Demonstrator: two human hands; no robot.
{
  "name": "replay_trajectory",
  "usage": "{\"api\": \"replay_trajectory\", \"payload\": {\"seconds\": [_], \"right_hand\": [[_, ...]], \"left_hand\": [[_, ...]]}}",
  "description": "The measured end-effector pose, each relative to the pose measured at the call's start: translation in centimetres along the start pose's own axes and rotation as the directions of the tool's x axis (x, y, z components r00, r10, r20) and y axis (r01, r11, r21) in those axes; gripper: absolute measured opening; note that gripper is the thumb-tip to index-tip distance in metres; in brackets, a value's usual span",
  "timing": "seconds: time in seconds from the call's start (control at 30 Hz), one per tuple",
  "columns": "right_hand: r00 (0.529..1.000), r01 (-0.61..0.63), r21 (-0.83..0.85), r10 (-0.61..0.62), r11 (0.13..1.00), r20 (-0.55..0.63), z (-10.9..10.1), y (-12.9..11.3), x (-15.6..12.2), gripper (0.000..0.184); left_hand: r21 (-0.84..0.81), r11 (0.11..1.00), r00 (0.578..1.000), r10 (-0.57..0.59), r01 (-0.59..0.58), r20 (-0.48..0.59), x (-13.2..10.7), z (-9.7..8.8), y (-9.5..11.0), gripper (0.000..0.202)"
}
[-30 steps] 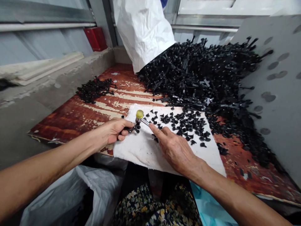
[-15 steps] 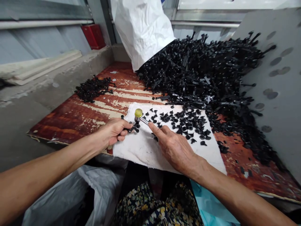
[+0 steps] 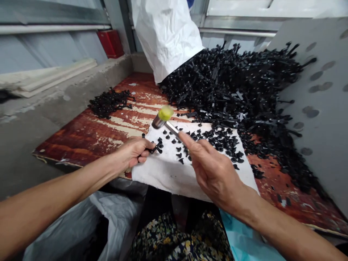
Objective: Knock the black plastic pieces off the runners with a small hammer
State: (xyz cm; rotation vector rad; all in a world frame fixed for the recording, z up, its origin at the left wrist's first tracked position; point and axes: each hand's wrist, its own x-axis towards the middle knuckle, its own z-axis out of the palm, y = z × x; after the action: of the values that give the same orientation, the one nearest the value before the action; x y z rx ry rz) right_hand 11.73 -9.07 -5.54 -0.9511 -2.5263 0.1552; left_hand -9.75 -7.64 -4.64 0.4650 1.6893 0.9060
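Observation:
My right hand (image 3: 208, 159) is closed around the metal handle of a small mallet (image 3: 165, 113) with a yellow-green face on top and a dark one below. Its blurred head hangs tilted above the white cloth (image 3: 157, 181). At the cloth's left edge, my left hand (image 3: 136, 150) pinches a black plastic part (image 3: 155, 148) with short arms and round ends; the fingers hide some of it. Many small black mushroom-shaped pieces (image 3: 178, 149) lie scattered over the cloth, just right of that part.
A large heap of black parts (image 3: 231, 83) fills the back right, beside a grey panel (image 3: 320, 108). A smaller pile (image 3: 110, 102) lies on the worn red-brown board (image 3: 81, 137). A white sack (image 3: 168, 40) hangs over the back; a concrete ledge (image 3: 62, 83) borders the left.
My right hand has lifted the mallet up off the black part, and its head now tilts. My left hand keeps its pinch in nearly the same place. The camera view has shifted slightly.

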Motion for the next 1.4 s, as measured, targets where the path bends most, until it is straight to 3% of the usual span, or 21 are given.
{"api": "replay_trajectory", "payload": {"seconds": [0.07, 0.1, 0.2, 0.27, 0.37, 0.47, 0.57, 0.6, 0.67, 0.73, 0.77, 0.83, 0.9, 0.97, 1.0, 1.17, 1.3, 1.4], "right_hand": [[0.989, 0.016, 0.048, -0.009, 0.999, -0.148, -0.1, -0.1, -0.1, 0.064], [0.99, 0.003, 0.029, 0.001, 1.0, -0.138, 0.0, -0.1, -0.1, 0.065], [0.992, -0.048, -0.11, 0.061, 0.993, 0.113, 0.6, 0.2, 0.0, 0.067], [0.98, -0.065, -0.126, 0.087, 0.99, 0.179, 0.8, 0.5, 0.1, 0.067], [0.998, -0.058, -0.014, 0.058, 0.998, 0.002, 0.4, 0.6, 0.1, 0.061], [0.985, 0.027, 0.122, -0.006, 0.992, -0.17, 0.0, 0.2, -0.3, 0.059], [0.975, 0.017, 0.143, 0.015, 0.99, -0.221, 0.2, -0.3, -0.4, 0.062], [0.984, -0.011, 0.097, 0.028, 0.995, -0.174, 0.3, -0.4, -0.3, 0.063], [0.998, -0.055, -0.045, 0.056, 0.997, 0.026, 0.5, -0.3, 0.2, 0.065], [0.971, -0.059, -0.142, 0.09, 0.988, 0.22, 0.5, -0.1, 0.7, 0.068], [0.962, -0.065, -0.139, 0.099, 0.988, 0.254, 0.4, 0.1, 0.8, 0.068], [0.983, -0.089, -0.026, 0.092, 0.996, 0.162, 0.1, 0.4, 0.8, 0.065], [0.995, -0.081, 0.168, 0.089, 0.982, -0.044, -0.1, 0.6, 0.3, 0.059], [0.974, -0.067, 0.352, 0.138, 0.934, -0.181, -0.1, 0.8, -0.6, 0.054], [0.962, -0.093, 0.427, 0.191, 0.899, -0.193, -0.1, 0.9, -1.2, 0.051], [0.871, -0.375, 0.665, 0.491, 0.646, 0.013, 0.6, 0.9, -3.7, 0.044], [0.807, -0.459, 0.711, 0.585, 0.532, 0.083, 1.1, 0.9, -4.8, 0.046], [0.798, -0.461, 0.734, 0.596, 0.5, 0.095, 1.3, 1.0, -4.9, 0.047]], "left_hand": [[-0.004, 1.0, 1.0, 0.007, -0.007, 0.014, 0.1, -0.1, -0.1, 0.023], [0.001, 1.0, 1.0, 0.006, -0.006, 0.019, 0.1, -0.1, -0.1, 0.023], [0.029, 1.0, 1.0, -0.003, 0.002, 0.019, 0.4, -0.2, -0.2, 0.022], [0.04, 0.999, 1.0, -0.004, 0.003, 0.02, 0.5, -0.2, -0.2, 0.021], [0.034, 0.999, 1.0, 0.008, -0.009, 0.024, 0.6, -0.3, -0.2, 0.023], [0.015, 1.0, 1.0, 0.011, -0.011, 0.01, 0.5, -0.3, -0.1, 0.025], [0.015, 1.0, 1.0, 0.004, -0.004, 0.02, 0.4, -0.3, -0.1, 0.023], [0.023, 1.0, 1.0, 0.004, -0.005, 0.024, 0.4, -0.3, -0.1, 0.022], [0.041, 0.999, 1.0, 0.006, -0.007, 0.02, 0.5, -0.2, -0.1, 0.021], [0.054, 0.999, 1.0, 0.008, -0.009, 0.013, 0.6, -0.2, -0.2, 0.021], [0.055, 0.998, 1.0, 0.009, -0.01, 0.013, 0.6, -0.3, -0.2, 0.02], [0.042, 0.999, 0.999, 0.009, -0.01, 0.032, 0.5, -0.5, -0.1, 0.02], [0.022, 1.0, 0.997, -0.001, -0.001, 0.079, 0.0, -0.9, 0.1, 0.019], [0.017, 1.0, 0.992, 0.002, -0.004, 0.129, -0.6, -1.2, 0.3, 0.016], [0.027, 0.999, 0.989, 0.019, -0.024, 0.147, -0.9, -1.3, 0.4, 0.014], [0.196, 0.95, 0.958, 0.202, -0.242, 0.205, -0.9, -1.4, 0.1, 0.022], [0.313, 0.864, 0.913, 0.327, -0.394, 0.245, 1.0, -1.7, -0.5, 0.022], [0.351, 0.824, 0.891, 0.364, -0.444, 0.272, 2.1, -2.0, -0.5, 0.02]]}}
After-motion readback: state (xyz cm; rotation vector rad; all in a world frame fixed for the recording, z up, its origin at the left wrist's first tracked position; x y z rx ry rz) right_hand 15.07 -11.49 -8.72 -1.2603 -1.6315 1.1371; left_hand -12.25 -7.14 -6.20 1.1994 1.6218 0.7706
